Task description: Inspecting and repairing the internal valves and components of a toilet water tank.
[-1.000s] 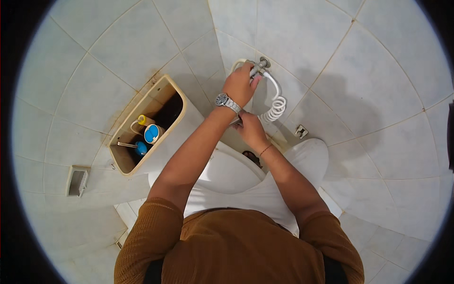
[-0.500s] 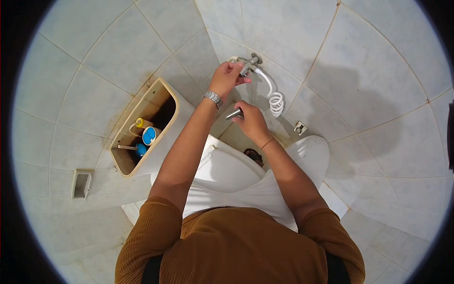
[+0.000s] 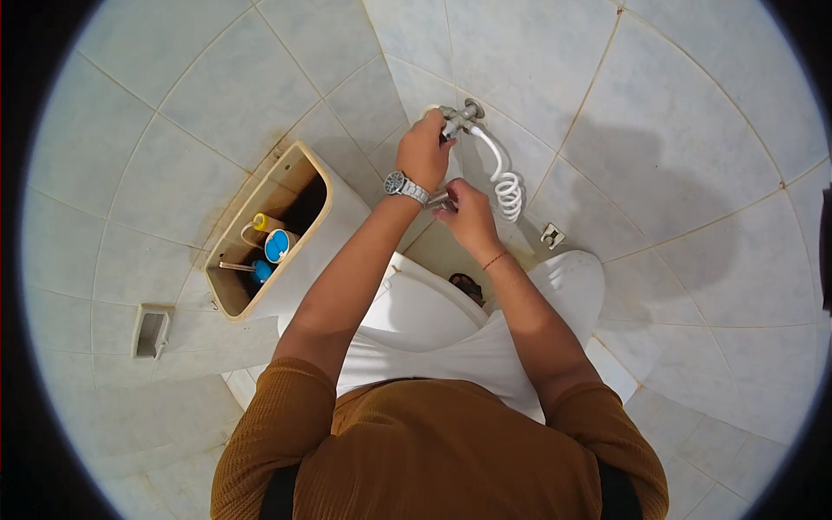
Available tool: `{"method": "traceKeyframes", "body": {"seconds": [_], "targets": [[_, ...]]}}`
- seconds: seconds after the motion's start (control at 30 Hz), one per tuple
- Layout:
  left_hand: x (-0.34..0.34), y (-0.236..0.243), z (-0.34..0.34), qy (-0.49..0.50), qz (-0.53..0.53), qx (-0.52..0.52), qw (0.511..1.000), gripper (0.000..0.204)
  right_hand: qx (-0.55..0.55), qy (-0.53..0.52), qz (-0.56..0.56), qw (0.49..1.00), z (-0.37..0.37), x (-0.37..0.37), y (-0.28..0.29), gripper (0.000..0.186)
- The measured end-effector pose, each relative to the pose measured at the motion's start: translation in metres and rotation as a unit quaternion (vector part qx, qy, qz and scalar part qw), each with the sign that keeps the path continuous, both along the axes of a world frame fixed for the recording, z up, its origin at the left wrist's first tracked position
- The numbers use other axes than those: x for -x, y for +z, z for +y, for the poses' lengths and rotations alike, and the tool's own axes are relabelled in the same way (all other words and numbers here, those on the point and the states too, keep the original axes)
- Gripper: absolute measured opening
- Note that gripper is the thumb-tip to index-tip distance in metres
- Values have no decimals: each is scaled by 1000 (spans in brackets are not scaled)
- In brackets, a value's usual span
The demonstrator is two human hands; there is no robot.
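Observation:
My left hand, wearing a metal watch, is closed on the metal valve fitting at the wall, just left of where a white coiled hose hangs from it. Below and to its right, my right hand holds a shiny chrome piece between thumb and fingers, beside my left wrist. What kind of piece it is, I cannot tell. An open toilet cistern, with yellow, white and blue fittings inside, stands at my left.
A white toilet is beneath my arms, with a dark sandal beside it. A small wall holder is right of the hose. A recessed holder is in the left wall. Tiled walls form a corner around the valve.
My left hand moved down-left, then slightly back right, turning on the fitting. My right hand drew apart from it with the chrome piece, then rose slightly, tilting the piece. The hose sways slightly.

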State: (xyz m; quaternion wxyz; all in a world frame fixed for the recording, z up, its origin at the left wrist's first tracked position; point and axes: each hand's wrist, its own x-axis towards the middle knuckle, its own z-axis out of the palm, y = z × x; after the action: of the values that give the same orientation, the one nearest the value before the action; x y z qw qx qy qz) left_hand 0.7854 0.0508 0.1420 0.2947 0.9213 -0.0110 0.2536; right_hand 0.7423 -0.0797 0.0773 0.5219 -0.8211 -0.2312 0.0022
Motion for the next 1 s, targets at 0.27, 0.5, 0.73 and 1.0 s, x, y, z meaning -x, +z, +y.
{"method": "traceKeyframes", "body": {"seconds": [0.27,0.5,0.73,1.0], "targets": [[47,-28,18,2,132,128,983,40,-117,18,42,992,3,1,5,35],[117,-13,52,-49,299,249,920,25,-161,185,75,967,9,10,3,46],[111,25,63,-33,242,450,859,27,-54,248,10,967,-4,-5,-6,29],[104,7,60,-171,103,626,754,39,-200,407,483,749,-13,11,33,32]]}}
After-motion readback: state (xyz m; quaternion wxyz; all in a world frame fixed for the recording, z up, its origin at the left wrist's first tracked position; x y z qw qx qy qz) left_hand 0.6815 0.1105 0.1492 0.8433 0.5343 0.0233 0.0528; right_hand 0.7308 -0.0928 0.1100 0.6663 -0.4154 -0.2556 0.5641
